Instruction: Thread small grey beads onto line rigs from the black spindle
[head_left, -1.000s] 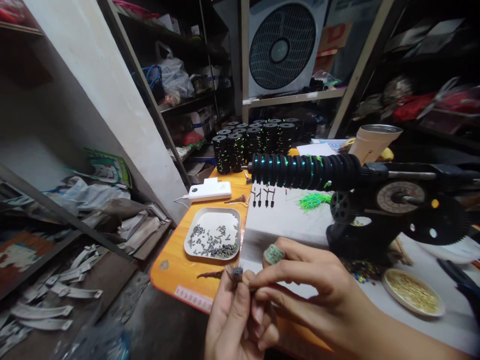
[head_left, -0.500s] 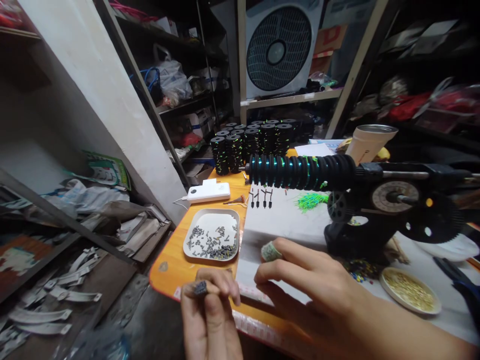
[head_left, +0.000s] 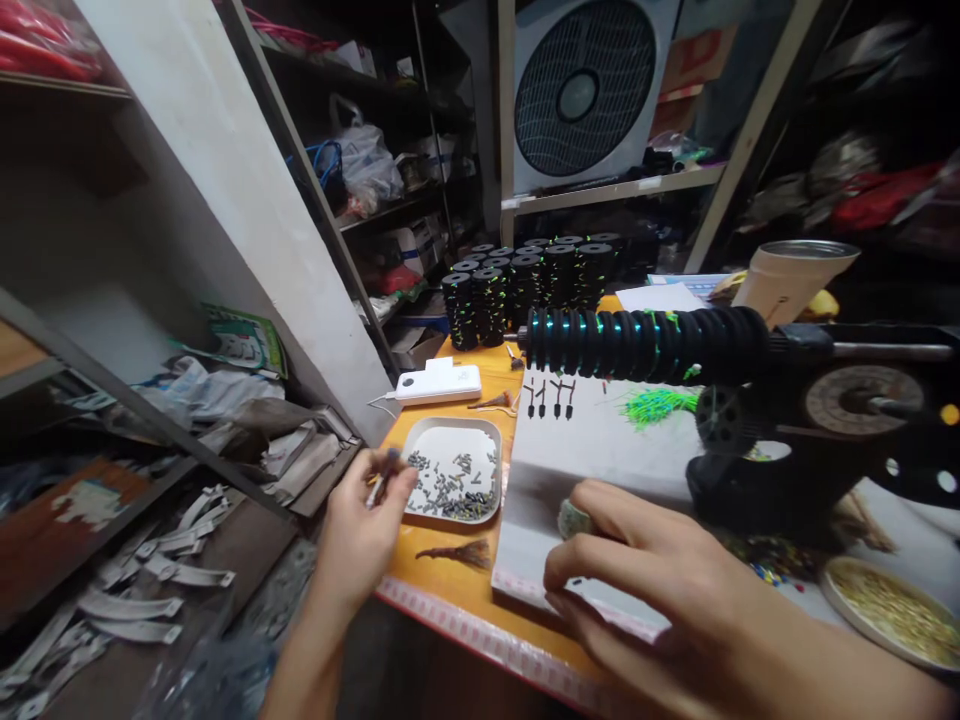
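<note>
My left hand (head_left: 366,525) is at the left side of a square white tray (head_left: 446,448) of small dark pieces. Its thumb and fingers pinch together; a small bluish-dark tip shows there, too blurred to name. Over the white board (head_left: 529,475) my right hand (head_left: 652,570) hovers with curled fingers, a greenish wrap (head_left: 574,520) on one fingertip. Its thumb and a finger nearly meet; anything between them is too small to tell. A brown brush-like tuft (head_left: 465,553) lies on the orange table (head_left: 435,575), between the hands.
Beyond my right hand stands a black geared machine (head_left: 817,440) carrying a row of black rings (head_left: 637,340). Green strands (head_left: 660,405) and several small dark forked pieces (head_left: 556,398) lie on the board. A dish of golden bits (head_left: 896,610) sits right; black spools (head_left: 487,300) stand behind.
My left hand has swung left and forward to the tray's edge, uncovering the brush-like tuft. My right hand remains over the board with its fingers more curled. The view has shifted slightly.
</note>
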